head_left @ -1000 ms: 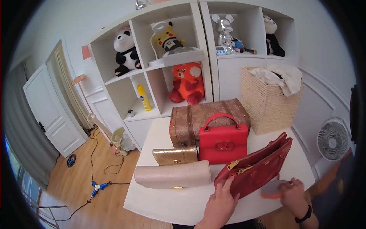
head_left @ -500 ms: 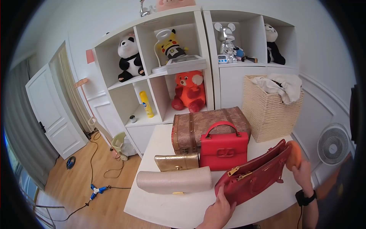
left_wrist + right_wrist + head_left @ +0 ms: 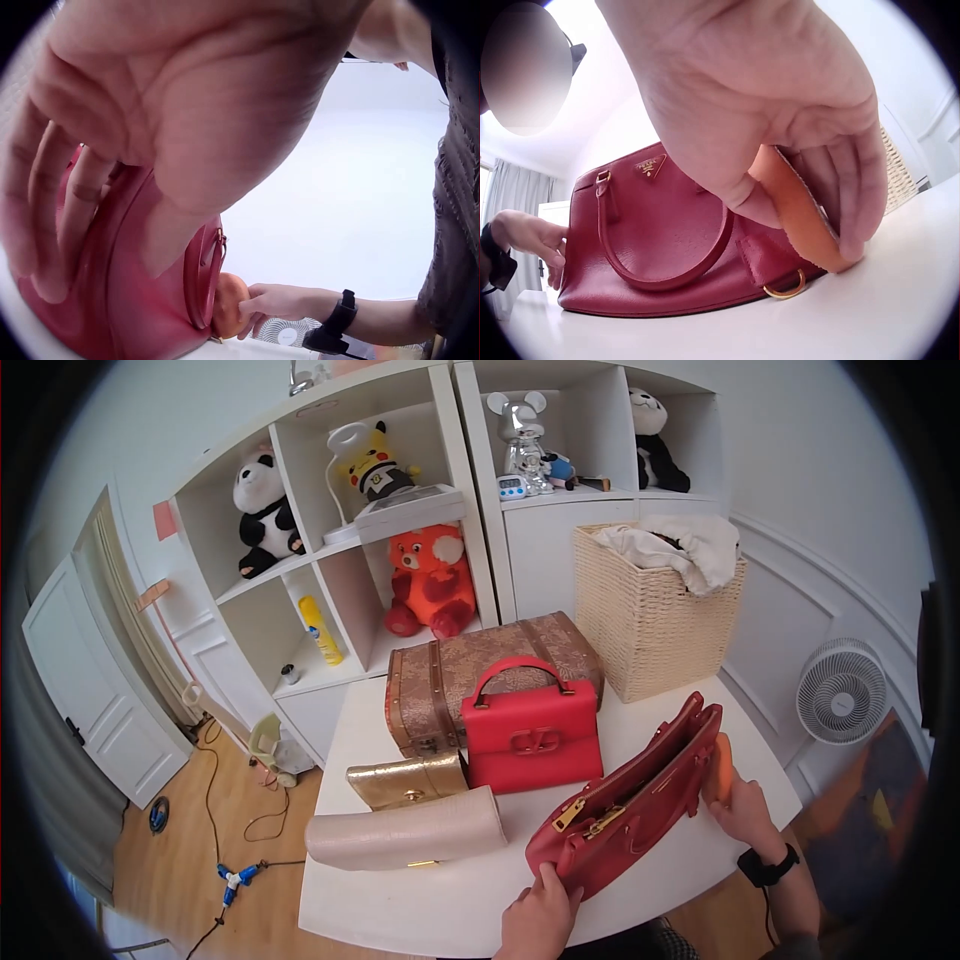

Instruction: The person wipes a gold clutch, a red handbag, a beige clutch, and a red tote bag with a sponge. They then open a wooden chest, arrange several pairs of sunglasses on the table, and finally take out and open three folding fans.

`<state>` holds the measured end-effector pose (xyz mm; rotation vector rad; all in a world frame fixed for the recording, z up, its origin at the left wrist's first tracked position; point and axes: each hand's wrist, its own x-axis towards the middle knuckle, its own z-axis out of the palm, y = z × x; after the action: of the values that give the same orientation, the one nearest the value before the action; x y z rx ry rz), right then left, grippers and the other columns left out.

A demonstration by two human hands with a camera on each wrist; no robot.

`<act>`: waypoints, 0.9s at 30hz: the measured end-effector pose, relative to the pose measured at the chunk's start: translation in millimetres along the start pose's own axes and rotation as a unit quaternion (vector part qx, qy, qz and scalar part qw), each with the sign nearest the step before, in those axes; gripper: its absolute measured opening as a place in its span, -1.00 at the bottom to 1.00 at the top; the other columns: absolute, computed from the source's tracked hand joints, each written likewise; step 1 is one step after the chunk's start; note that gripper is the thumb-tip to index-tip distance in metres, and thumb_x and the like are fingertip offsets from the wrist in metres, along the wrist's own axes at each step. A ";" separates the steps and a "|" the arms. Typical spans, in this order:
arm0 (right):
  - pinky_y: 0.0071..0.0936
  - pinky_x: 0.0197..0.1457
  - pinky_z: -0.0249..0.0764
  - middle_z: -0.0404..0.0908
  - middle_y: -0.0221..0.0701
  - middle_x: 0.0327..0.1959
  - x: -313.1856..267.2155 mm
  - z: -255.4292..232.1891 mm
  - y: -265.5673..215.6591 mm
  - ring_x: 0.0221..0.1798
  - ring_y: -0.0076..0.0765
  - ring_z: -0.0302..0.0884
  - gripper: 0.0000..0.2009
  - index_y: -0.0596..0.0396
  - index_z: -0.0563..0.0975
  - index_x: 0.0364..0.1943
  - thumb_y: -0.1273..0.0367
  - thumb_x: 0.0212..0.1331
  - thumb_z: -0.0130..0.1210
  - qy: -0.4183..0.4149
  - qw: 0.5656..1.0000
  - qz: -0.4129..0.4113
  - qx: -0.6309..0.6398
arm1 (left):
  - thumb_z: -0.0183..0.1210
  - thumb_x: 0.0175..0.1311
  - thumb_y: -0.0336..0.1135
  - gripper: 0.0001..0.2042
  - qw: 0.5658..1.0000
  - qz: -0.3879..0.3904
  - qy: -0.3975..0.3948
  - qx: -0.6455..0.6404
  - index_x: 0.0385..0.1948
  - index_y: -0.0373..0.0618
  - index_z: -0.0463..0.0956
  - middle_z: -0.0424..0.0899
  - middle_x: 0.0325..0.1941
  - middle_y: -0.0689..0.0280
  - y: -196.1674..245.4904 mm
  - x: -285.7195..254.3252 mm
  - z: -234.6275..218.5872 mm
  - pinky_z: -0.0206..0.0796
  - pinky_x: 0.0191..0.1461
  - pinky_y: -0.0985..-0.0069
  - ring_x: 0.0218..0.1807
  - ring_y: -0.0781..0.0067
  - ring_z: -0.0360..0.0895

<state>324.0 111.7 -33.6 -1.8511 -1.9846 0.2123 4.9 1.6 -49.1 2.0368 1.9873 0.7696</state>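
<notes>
A dark red handbag (image 3: 625,810) stands on the white table, its top open with gold zip ends showing. My left hand (image 3: 540,915) grips its near left end, thumb on one side and fingers on the other in the left wrist view. At the opposite end, my right hand (image 3: 748,815) pinches an orange sponge pad (image 3: 799,210) between thumb and fingers, held against the bag's side. One handle (image 3: 667,277) hangs down the front face, beside a leather tag with a gold ring (image 3: 786,289).
Left of the bag stand a bright red handbag (image 3: 535,745), a gold clutch (image 3: 405,782) and a pale pink clutch (image 3: 405,830). Behind them lies a brown patterned case (image 3: 500,665). A woven basket (image 3: 655,625) stands behind the table, a fan (image 3: 842,690) at right.
My right hand has brought the sponge pad from the bag's front up and round to its far right end. My left hand keeps hold of the near end. The head view has shifted right.
</notes>
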 end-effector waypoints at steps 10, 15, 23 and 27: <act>-0.01 -0.18 0.55 0.63 -0.03 -0.47 -24.1 -1.8 -16.8 -0.38 0.26 0.58 -0.55 0.20 0.42 -0.03 0.39 -0.07 0.24 -0.021 0.998 0.013 0.059 | 0.35 0.11 -0.25 -0.63 0.997 0.044 0.060 -0.014 -0.14 -0.31 0.52 0.52 -0.09 -0.27 24.8 -5.7 -32.0 0.43 -0.03 0.05 -0.11 -0.18 0.55; -0.05 -0.20 0.56 0.63 -0.07 -0.49 -34.5 -8.4 -30.0 -0.41 0.19 0.60 -0.59 0.17 0.42 -0.07 0.40 -0.06 0.24 -0.038 0.997 0.006 0.073 | 0.35 0.07 -0.33 -0.67 0.982 0.121 0.047 -0.138 -0.17 -0.31 0.54 0.39 0.05 -0.23 18.5 -5.2 -21.2 0.39 0.17 0.02 -0.02 -0.27 0.51; -0.11 -0.22 0.58 0.62 -0.09 -0.53 -50.6 -12.5 -42.1 -0.43 0.15 0.61 -0.56 0.17 0.44 -0.04 0.38 -0.06 0.23 -0.058 0.994 0.012 0.094 | 0.27 0.20 -0.24 -0.70 0.992 0.032 -0.049 -0.115 -0.17 -0.29 0.55 0.50 -0.08 -0.13 36.4 -2.3 -31.3 0.52 -0.36 0.10 -0.43 -0.21 0.59; -0.12 -0.22 0.58 0.62 -0.06 -0.53 -58.0 -9.3 -35.3 -0.42 0.16 0.62 -0.53 0.18 0.46 -0.02 0.35 -0.10 0.25 -0.049 0.996 -0.002 0.073 | 0.24 0.23 -0.20 -0.72 0.988 0.052 -0.086 -0.116 -0.23 -0.27 0.58 0.52 -0.10 -0.08 38.5 -6.0 -28.6 0.50 -0.40 0.11 -0.48 -0.16 0.58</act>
<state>297.0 49.6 -22.9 -1.7751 -1.9786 0.4429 24.8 -13.5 -7.7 2.0073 1.6284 0.7757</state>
